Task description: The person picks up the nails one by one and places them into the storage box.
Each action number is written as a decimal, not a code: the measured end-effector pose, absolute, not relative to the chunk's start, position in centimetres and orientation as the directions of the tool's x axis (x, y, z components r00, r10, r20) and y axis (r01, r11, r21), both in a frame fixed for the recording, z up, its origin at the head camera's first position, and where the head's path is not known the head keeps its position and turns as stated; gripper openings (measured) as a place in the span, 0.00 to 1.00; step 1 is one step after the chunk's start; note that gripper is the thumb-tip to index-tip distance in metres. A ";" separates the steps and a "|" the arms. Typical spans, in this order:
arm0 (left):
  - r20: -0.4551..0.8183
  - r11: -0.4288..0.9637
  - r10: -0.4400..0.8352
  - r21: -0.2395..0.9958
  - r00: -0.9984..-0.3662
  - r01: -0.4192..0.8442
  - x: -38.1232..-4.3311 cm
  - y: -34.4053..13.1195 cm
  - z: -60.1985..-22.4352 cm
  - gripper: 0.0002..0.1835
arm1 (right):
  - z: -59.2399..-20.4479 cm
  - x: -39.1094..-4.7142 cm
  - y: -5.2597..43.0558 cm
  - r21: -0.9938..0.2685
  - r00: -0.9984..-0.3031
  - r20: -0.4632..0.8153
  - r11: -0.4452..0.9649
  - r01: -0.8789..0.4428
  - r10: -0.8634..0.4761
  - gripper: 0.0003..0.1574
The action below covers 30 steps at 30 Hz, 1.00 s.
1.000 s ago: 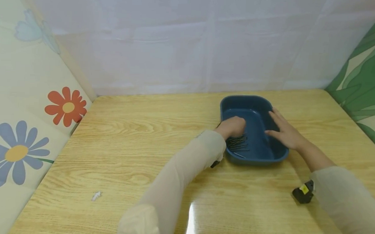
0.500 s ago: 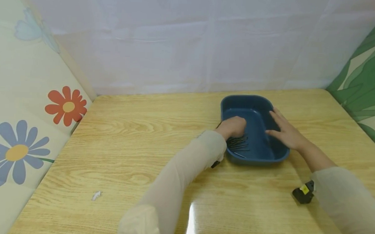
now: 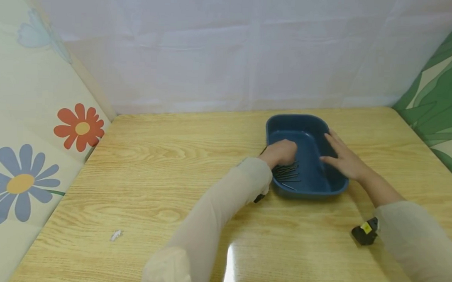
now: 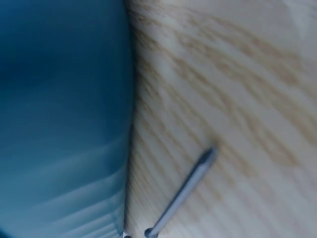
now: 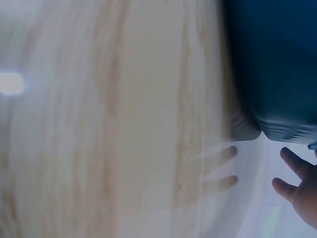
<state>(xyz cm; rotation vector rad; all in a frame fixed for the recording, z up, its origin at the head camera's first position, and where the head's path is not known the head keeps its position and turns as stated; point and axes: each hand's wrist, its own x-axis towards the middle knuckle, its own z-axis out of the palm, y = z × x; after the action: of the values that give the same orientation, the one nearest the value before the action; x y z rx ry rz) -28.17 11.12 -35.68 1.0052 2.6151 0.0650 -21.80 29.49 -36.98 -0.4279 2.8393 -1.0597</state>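
A deep blue plastic bin [image 3: 308, 152] with rounded corners stands at the right of the table. Thin dark nails [image 3: 287, 174] lie in several rows along its left side. My left hand [image 3: 281, 152] reaches over the left wall into the bin, beside the nails; its knuckles show but the fingertips are hidden, so what it holds cannot be seen. The right hand [image 3: 343, 161] rests at the bin's right rim, fingers spread and straight. A single grey nail [image 4: 183, 191] lies on the table outside the bin in the left wrist view.
The wood-grain table [image 3: 165, 155] runs back to a white cloth [image 3: 214, 53]. Flower-printed panels border it at left and right. A small white mark [image 3: 116, 235] is at the front left. Black wrist cameras [image 3: 365, 231] sit under the sleeves.
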 end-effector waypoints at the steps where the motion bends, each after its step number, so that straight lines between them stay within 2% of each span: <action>1: -0.279 0.741 0.669 0.173 -0.689 0.649 -28.2 11.0 -35.7 0.12 | -36.9 -21.8 29.5 -0.652 -0.958 0.020 0.722 -0.230 -0.287 0.45; 6: -0.171 0.652 0.754 0.312 -0.635 0.691 -28.6 10.4 -35.5 0.15 | -36.8 -21.9 29.4 -0.645 -0.956 0.025 0.726 -0.239 -0.292 0.45; 9: -0.123 0.603 0.775 0.437 -0.620 0.667 -28.8 10.2 -35.4 0.11 | -36.7 -21.9 29.5 -0.645 -0.955 0.026 0.725 -0.241 -0.295 0.45; 12: -0.117 0.574 0.768 0.561 -0.629 0.596 -28.9 10.1 -35.2 0.04 | -36.7 -21.9 29.6 -0.645 -0.955 0.027 0.725 -0.241 -0.294 0.45; 15: -0.110 0.515 0.773 0.684 -0.624 0.517 -29.0 9.8 -34.9 0.08 | -36.6 -21.9 29.6 -0.644 -0.957 0.022 0.728 -0.234 -0.289 0.45; 20: -0.076 0.368 0.766 0.866 -0.639 0.338 -28.9 9.2 -34.8 0.10 | -36.5 -21.9 29.5 -0.639 -0.958 0.013 0.735 -0.227 -0.285 0.46; 25: -0.064 0.276 0.739 0.937 -0.671 0.214 -28.9 8.8 -34.7 0.12 | -36.5 -21.9 29.4 -0.638 -0.956 0.005 0.735 -0.230 -0.294 0.46; 30: -0.068 0.283 0.729 0.936 -0.682 0.210 -28.7 7.9 -34.4 0.10 | -36.4 -21.8 29.3 -0.627 -0.955 0.000 0.744 -0.230 -0.295 0.46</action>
<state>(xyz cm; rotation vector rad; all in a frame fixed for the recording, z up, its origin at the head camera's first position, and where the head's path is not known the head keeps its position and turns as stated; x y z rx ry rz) -28.71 7.95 -34.45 0.8391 2.0663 1.3942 -21.84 29.27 -36.45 -0.4289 2.8406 -1.0021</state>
